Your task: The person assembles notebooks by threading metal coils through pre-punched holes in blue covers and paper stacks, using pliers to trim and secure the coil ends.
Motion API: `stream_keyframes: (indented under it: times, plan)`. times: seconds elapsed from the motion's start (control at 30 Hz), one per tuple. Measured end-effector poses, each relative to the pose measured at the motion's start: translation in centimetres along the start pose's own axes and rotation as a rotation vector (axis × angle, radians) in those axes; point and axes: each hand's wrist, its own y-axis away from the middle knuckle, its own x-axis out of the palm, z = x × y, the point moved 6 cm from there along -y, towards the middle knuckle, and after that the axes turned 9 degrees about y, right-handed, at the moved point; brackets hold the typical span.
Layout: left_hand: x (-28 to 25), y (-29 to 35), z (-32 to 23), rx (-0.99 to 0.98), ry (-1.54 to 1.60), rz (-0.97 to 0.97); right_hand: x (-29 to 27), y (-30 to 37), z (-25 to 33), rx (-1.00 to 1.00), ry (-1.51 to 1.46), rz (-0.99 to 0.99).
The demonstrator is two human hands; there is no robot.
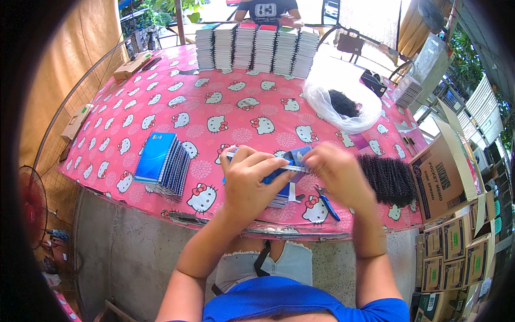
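Note:
My left hand (pixel 248 180) grips a small blue-covered notebook (pixel 294 161), tilted up on edge above the table's near side. At the notebook's right end, my right hand (pixel 339 173) is closed in a pinch; it is slightly blurred, and what its fingers hold is hidden. Under my hands, more notebook pages (pixel 280 200) lie on the table. Blue-handled pliers (pixel 329 208) rest just below my right hand. A pile of black spiral coils (pixel 387 180) lies to its right. Left of my hands stands a stack of blue spiral notebooks (pixel 156 155).
Tall notebook stacks (pixel 256 49) line the table's far edge, with a person (pixel 266 12) behind them. A clear plastic bag (pixel 315 102) holds more black coils. Right of the table are an open carton (pixel 440 177) and stacked cardboard boxes (pixel 453 236). A red fan (pixel 33 206) stands left.

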Motion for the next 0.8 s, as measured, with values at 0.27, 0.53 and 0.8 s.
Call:
stream_keyframes:
  times: [0.27,0.53,0.8]
  plan:
    - [0.9,-2.3,1.1,-0.070,-0.011,0.142,12.7,4.3,-20.3,0.050,0.263,0.224]
    - [0.3,-1.7,1.7,-0.077,-0.016,0.086,1.4,-1.0,-11.7,0.212,-0.817,-0.417]
    - [0.7,-2.1,1.4,-0.137,0.044,0.139,0.6,-1.0,-10.4,-0.004,-0.517,-0.080]
